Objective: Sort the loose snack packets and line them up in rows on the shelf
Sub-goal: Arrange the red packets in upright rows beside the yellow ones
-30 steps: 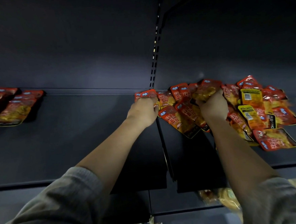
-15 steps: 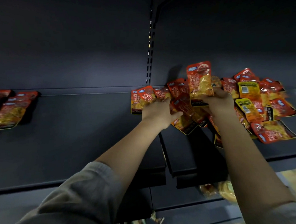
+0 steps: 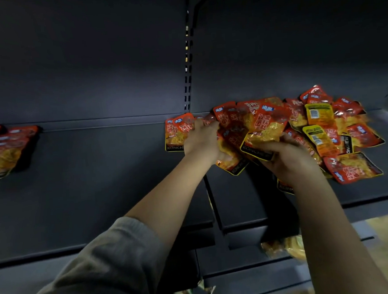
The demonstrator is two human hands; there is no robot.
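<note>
**A:** Head view had both hands up in the loose pile (image 3: 338,127) at the far right of the shelf (image 3: 99,188). What was the right hand (image 3: 287,156) doing?

**B:** Its fingers were curled under a packet (image 3: 267,128), pinching the near edge and holding it tilted above the heap. The left hand (image 3: 201,139) was curled round a small stack (image 3: 178,129) just left of the pile, near the upright (image 3: 187,78).

**A:** What could have gone wrong from there?

**B:** In my judgement, a slide. One packet (image 3: 231,165) hung over the near lip beside the seam between the two boards, and another (image 3: 285,186) poked out below the right wrist. A careless tug on the heap could have tipped either off the front. The bags looked glossy, so a stack held from one side might also have fanned apart.

**A:** Anything mixed in?

**B:** Two bags (image 3: 319,115) lay yellow side up among the red ones, likely the same snack face down. Lined up unturned, they would have spoiled a row.

**A:** Any containers?

**B:** No bins or trays. Only the shelf held goods: the pile on the right board, and rows (image 3: 2,148) lying flat at the far left, well apart from the hands. Something yellow (image 3: 287,248) sat on a lower level; I could not tell what.
</note>
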